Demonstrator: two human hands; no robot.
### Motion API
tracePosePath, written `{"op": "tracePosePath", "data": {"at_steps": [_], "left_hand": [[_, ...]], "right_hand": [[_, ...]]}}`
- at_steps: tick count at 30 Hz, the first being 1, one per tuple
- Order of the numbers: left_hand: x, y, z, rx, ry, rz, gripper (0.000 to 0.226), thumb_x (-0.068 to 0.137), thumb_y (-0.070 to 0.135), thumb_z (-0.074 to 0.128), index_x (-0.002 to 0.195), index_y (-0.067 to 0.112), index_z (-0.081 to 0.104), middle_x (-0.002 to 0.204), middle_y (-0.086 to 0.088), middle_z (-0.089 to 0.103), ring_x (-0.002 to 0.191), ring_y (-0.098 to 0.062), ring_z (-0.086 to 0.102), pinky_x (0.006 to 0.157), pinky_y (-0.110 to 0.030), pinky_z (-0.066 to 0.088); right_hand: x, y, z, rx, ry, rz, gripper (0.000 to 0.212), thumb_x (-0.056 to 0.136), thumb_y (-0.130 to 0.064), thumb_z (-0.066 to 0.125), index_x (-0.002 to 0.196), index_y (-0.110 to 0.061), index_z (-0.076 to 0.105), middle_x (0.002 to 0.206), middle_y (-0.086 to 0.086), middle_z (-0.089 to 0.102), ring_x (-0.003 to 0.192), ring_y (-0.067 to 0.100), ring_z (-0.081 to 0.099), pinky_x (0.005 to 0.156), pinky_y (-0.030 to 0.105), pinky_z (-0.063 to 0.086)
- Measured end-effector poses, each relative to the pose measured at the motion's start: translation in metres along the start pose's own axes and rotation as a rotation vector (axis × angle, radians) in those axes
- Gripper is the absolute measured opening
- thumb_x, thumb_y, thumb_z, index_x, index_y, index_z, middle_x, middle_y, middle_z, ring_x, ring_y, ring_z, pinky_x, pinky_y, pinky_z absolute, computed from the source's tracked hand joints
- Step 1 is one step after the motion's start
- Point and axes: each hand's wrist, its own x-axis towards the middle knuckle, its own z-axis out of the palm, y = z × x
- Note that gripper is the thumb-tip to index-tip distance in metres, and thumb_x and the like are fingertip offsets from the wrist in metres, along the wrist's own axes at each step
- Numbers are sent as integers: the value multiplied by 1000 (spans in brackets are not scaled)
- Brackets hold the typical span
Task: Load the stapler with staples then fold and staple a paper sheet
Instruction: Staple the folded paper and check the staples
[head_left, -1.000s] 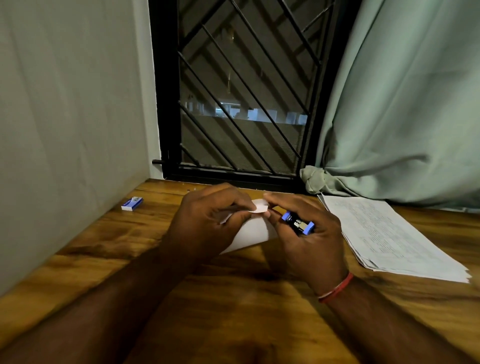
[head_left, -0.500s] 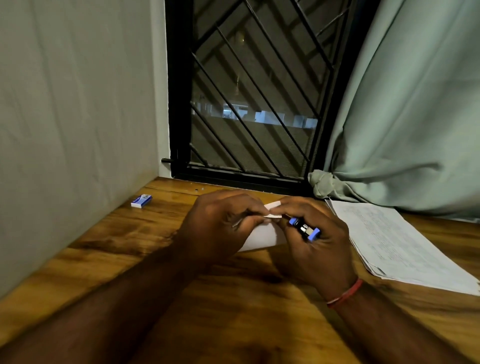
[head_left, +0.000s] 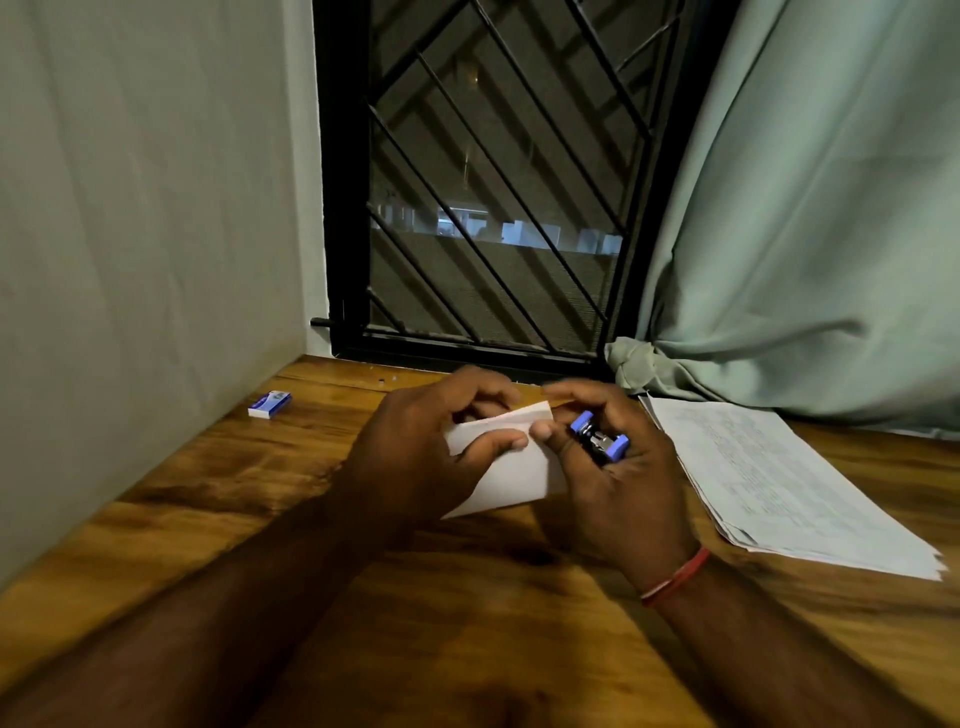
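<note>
A small folded white paper sheet (head_left: 511, 473) is held up over the wooden table between both hands. My left hand (head_left: 415, 457) pinches its left part, thumb on the front and fingers behind. My right hand (head_left: 608, 483) holds a small blue and metal stapler (head_left: 600, 441) in its curled fingers, while its thumb and forefinger pinch the paper's top right edge. Much of the stapler is hidden in the palm.
A small blue and white staple box (head_left: 269, 404) lies at the left near the wall. A stack of printed sheets (head_left: 779, 483) lies at the right. A barred window (head_left: 493, 182) and a green curtain (head_left: 810, 208) stand behind the wooden table (head_left: 467, 623).
Both hands have lifted and turned the folded paper a little, so more of its white face shows. The stapler stays in my right hand. The camera view has shifted slightly.
</note>
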Motion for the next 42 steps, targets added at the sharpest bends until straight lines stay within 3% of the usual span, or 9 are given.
{"op": "tracePosePath", "data": {"at_steps": [4, 9, 14, 17, 25, 32, 36, 39, 42], "left_hand": [[3, -1, 0, -93, -109, -281, 37, 89, 48, 85, 120, 51, 65, 94, 24, 72, 94, 15, 62, 67, -11, 51], [5, -10, 10, -161, -210, -358, 14, 97, 43, 76, 110, 41, 81, 103, 24, 77, 89, 4, 70, 70, -15, 54], [1, -14, 11, -133, -261, -269, 9, 99, 38, 75, 96, 33, 81, 89, 20, 76, 86, 2, 70, 71, -17, 54], [1, -14, 10, -118, -286, -287, 9, 96, 43, 78, 93, 34, 80, 89, 17, 77, 84, -1, 71, 72, -30, 63], [3, -19, 3, -66, -262, -371, 16, 88, 48, 84, 99, 36, 83, 101, 23, 76, 91, 4, 68, 73, -22, 58], [5, -33, -9, -109, -23, -389, 30, 90, 36, 85, 116, 47, 76, 119, 23, 74, 111, 2, 66, 94, -36, 63], [1, -20, -3, -619, 26, -761, 110, 60, 62, 97, 155, 41, 45, 157, 6, 55, 131, -18, 65, 106, -46, 58], [-1, 6, 9, -1254, -174, -1061, 83, 73, 67, 84, 138, 25, 53, 143, -24, 67, 120, -41, 75, 111, -56, 55], [-3, 24, 20, -1316, -188, -986, 52, 91, 45, 73, 132, 15, 63, 122, -20, 79, 113, -33, 79, 105, -48, 60]], "right_hand": [[7, 1, 0, 229, -7, 336, 32, 96, -22, 84, 122, -40, 77, 110, -20, 77, 101, 2, 73, 80, 19, 62], [6, 5, 0, 478, -90, 569, 18, 101, -14, 77, 115, -21, 84, 95, 0, 84, 75, 12, 77, 63, 28, 61], [2, 11, -2, 370, -249, 527, 8, 94, -17, 86, 102, -16, 86, 97, 7, 86, 92, 31, 83, 88, 54, 68], [5, 13, -1, 306, -216, 525, 2, 95, -17, 85, 94, -16, 85, 90, 7, 85, 86, 32, 82, 80, 50, 68], [12, 18, -15, 105, -314, 404, 8, 92, -15, 88, 93, -22, 84, 90, -7, 84, 82, 11, 78, 71, 24, 63], [16, 37, -14, 39, -43, 306, 11, 92, -18, 88, 87, -25, 81, 85, -9, 79, 82, 6, 72, 73, 18, 56], [8, 33, -6, 85, 70, 199, 9, 92, -14, 88, 94, -22, 83, 92, -16, 80, 93, 4, 75, 86, 19, 57], [6, 31, -3, 118, 117, 8, 16, 88, -1, 88, 96, -14, 85, 112, -8, 83, 111, 10, 77, 101, 24, 57], [2, 29, -3, 109, 22, -104, 24, 87, 8, 85, 100, -12, 85, 126, -4, 81, 121, 10, 75, 106, 26, 56]]}}
